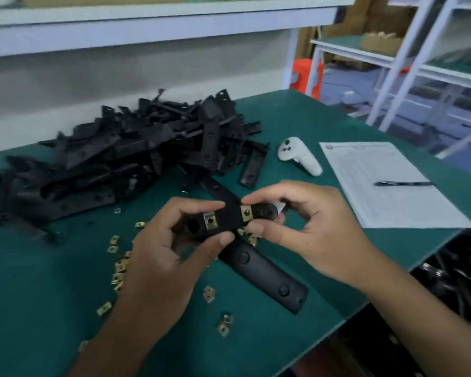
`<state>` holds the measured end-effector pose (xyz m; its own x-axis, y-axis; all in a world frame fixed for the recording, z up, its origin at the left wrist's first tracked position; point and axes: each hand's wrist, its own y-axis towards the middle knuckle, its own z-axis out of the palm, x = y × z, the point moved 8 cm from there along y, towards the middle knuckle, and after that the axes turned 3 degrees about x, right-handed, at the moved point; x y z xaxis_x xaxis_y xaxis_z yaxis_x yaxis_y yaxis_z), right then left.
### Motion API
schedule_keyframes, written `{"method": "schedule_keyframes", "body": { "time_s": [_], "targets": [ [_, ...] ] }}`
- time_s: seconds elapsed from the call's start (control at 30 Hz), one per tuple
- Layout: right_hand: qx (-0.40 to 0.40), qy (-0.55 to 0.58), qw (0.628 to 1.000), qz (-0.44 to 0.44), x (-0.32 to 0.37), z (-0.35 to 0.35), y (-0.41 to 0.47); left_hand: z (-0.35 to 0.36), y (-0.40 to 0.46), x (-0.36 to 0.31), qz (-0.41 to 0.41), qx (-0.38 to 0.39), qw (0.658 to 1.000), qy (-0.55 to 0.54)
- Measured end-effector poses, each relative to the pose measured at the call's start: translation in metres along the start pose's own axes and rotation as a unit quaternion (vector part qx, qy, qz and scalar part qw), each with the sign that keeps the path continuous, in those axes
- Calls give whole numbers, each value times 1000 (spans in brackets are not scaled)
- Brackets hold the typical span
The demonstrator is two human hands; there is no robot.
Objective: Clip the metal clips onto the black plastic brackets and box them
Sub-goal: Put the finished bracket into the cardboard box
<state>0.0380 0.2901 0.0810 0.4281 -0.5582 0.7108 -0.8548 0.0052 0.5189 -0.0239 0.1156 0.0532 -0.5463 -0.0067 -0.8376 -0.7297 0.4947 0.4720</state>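
Both hands are raised over the tabletop (324, 126); the bracket (225, 217) is pinched by left hand (158, 257) and right hand (307, 229) fingers. Two clips (210, 222) appear seated. Each should be pressed fully home, judged advisable. Long axis runs left-right, clip face toward camera.

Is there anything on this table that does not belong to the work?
Yes: a white game controller lies between the pile of black brackets and the paper sheet. It has no visible part in the clipping work.
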Motion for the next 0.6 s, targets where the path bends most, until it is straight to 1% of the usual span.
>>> {"method": "schedule_keyframes", "body": {
  "time_s": [0.07,0.17,0.23,0.3,0.4,0.47,0.5,0.57,0.6],
  "targets": [
    [-42,-40,998,31,3,-39,-35,41,5,-16,21,52,998,18],
    [-100,-105,984,100,1,-97,-102,118,2,-41,54,113,991,40],
    [-141,-142,967,155,-3,-135,-154,175,-7,-59,82,157,982,61],
    [-173,-173,947,210,-7,-166,-205,230,-21,-71,96,209,971,60],
    [-184,-226,916,276,-13,-194,-263,294,-43,-80,113,284,948,90],
    [-178,-265,891,324,-24,-204,-293,313,-52,-83,134,303,936,121],
    [-168,-285,875,352,-32,-209,-309,314,-54,-83,139,302,935,126],
    [-147,-344,845,382,-41,-216,-330,298,-51,-79,138,282,942,120],
    [-165,-360,832,389,-47,-217,-332,284,-46,-73,133,266,947,122]
  ]
}}
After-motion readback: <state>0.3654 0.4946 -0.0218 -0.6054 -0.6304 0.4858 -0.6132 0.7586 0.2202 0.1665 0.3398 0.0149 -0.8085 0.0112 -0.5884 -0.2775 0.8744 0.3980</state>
